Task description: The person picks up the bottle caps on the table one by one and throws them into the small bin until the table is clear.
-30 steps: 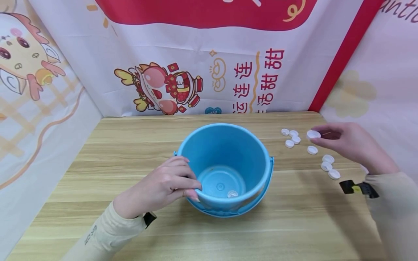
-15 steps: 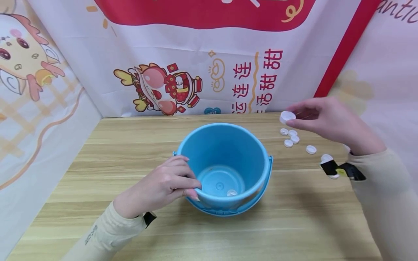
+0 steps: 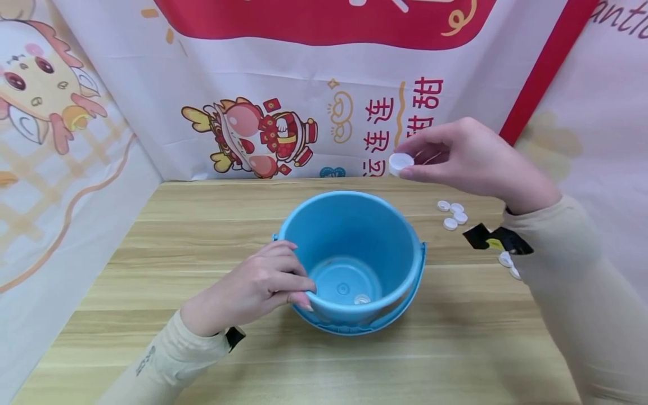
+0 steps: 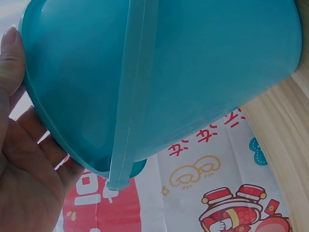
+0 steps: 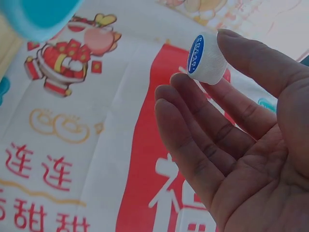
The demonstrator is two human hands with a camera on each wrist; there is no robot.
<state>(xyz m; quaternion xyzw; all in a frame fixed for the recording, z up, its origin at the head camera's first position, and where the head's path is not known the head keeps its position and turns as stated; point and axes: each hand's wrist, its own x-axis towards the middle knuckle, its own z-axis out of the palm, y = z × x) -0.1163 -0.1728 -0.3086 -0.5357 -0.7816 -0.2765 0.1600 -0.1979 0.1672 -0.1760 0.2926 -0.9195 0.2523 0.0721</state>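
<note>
A blue bucket (image 3: 349, 225) stands upright on the table, its handle (image 4: 135, 87) folded down against the side. My left hand (image 3: 258, 284) grips the bucket's near-left rim, thumb outside and fingers over the edge. A white bottle cap (image 3: 361, 299) lies on the bucket floor. Held up beyond the bucket's far-right rim is another white bottle cap (image 3: 400, 163), pinched between thumb and fingers of my right hand (image 3: 471, 160). In the right wrist view this cap (image 5: 207, 59) has ridged sides and a blue printed top.
Several white caps (image 3: 450, 214) lie on the wooden table (image 3: 202, 225) right of the bucket. More caps (image 3: 506, 260) lie nearer, partly hidden by the right sleeve. A printed cloth (image 3: 283, 67) hangs behind the table.
My right hand has lifted the bottle cap from low over the table's right side and carried it left and up towards the bucket. The left hand keeps its hold on the rim.
</note>
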